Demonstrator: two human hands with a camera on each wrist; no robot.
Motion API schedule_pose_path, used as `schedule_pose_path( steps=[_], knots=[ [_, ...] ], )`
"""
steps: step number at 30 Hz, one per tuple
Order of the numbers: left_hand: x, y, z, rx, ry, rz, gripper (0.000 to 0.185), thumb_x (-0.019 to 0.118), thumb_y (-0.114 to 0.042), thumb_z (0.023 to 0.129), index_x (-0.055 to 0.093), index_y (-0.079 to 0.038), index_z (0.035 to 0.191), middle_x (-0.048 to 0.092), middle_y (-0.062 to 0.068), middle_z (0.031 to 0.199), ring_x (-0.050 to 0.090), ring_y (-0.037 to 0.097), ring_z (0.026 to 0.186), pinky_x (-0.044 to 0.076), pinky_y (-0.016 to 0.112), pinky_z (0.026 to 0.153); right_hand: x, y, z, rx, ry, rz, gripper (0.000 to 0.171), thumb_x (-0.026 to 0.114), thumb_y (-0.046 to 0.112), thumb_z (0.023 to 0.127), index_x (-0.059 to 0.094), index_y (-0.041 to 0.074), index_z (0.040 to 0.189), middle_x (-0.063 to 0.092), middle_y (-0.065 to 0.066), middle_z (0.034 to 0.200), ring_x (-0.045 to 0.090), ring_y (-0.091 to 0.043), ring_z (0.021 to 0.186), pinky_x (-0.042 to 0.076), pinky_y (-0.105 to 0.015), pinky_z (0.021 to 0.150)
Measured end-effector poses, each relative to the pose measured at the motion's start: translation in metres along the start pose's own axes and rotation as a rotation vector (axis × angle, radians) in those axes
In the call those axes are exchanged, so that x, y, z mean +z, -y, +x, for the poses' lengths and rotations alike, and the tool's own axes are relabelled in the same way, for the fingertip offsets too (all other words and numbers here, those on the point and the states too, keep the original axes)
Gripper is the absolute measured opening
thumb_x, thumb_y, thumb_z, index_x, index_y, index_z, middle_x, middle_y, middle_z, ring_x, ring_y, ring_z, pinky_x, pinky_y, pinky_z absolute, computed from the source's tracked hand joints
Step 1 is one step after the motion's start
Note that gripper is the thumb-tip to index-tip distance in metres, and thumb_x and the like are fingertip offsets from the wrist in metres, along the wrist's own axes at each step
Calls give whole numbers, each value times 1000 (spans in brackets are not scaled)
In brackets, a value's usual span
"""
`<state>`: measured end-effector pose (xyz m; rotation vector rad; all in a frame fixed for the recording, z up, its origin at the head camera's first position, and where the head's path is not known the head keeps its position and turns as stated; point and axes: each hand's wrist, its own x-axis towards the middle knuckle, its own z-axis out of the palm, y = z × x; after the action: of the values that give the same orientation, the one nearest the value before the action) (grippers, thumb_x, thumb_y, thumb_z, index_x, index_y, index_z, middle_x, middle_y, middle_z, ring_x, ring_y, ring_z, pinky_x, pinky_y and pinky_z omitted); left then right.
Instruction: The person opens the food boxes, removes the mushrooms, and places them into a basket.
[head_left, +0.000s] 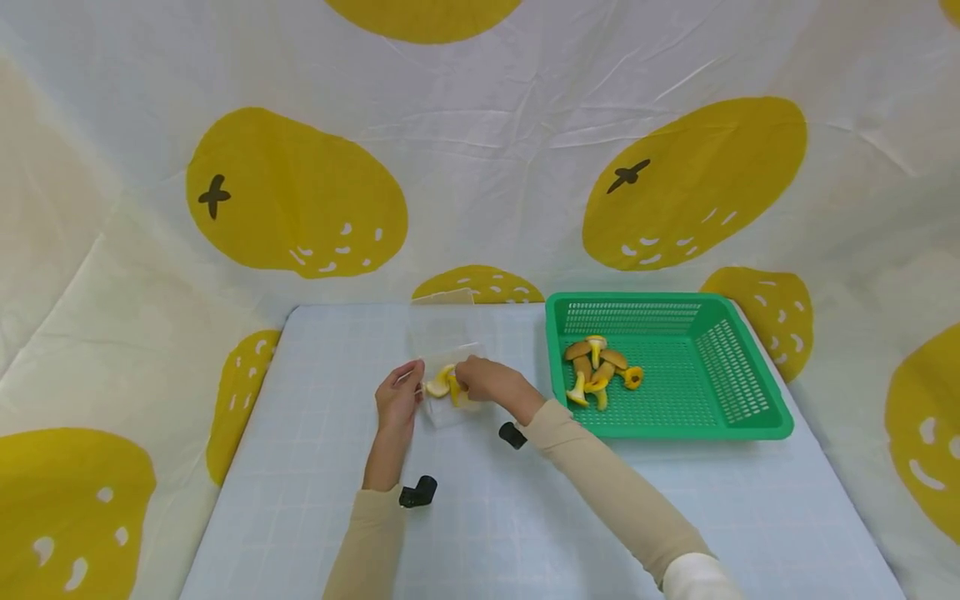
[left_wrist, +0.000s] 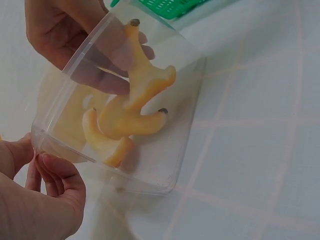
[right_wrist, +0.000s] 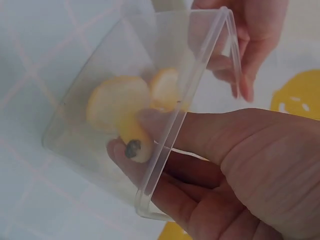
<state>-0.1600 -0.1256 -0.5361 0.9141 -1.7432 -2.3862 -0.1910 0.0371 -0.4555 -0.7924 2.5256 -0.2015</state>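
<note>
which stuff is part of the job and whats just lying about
Likely in the job:
clear box, held by left hand
yellow mushrooms inside, one in right hand
green basket with more mushrooms

Just there:
tablecloth
printed backdrop

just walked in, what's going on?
A person's right hand pinches a yellow, flared mushroom inside a clear plastic box, where more yellow mushrooms lie. The left hand grips the box's edge. To the box's right, a green perforated plastic basket holds brown-capped mushrooms and yellow ones.
</note>
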Motion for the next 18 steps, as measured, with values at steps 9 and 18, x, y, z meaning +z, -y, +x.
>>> schedule_pose_path(
  steps=[9, 18],
  knots=[
    [-1, 2, 1, 21, 10, -12, 34, 79, -23, 93, 69, -2, 119, 66, -3, 84, 55, 11, 74, 47, 20, 64, 1, -20, -4, -143, 6, 188, 10, 69, 2, 98, 71, 2, 107, 65, -6, 97, 54, -18, 88, 49, -31, 84],
    [-1, 1, -1, 12, -2, 7, 36, 78, -26, 94, 69, -4, 121, 63, -1, 85, 54, 12, 76, 46, 20, 63, 0, -37, -16, -284, -73, 357, 16, 69, 1, 98, 71, -1, 114, 70, -9, 107, 62, -19, 95, 53, -26, 86]
  ],
)
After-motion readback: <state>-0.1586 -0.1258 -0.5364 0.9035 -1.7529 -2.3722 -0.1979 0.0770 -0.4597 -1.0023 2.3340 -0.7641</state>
